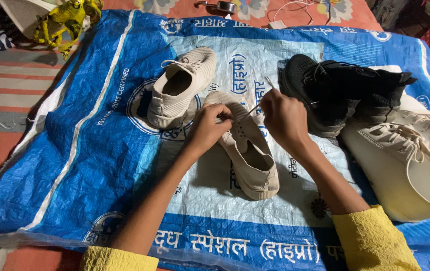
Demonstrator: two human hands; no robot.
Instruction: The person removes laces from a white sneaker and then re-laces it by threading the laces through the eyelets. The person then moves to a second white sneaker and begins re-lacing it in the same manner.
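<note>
I see the beige shoe (247, 145) lying on its side in the middle of the blue woven sack (89, 150), and I place everything else from it. My left hand (207, 125) rests on its toe end, fingers curled shut against the upper. My right hand (282, 118), just right of the toe, pinches a thin lace end (269, 83) that sticks up above it. The second beige shoe (182, 85) stands upper left of it, black shoes (345, 93) to the right, and white sneakers (405, 160) beyond those.
</note>
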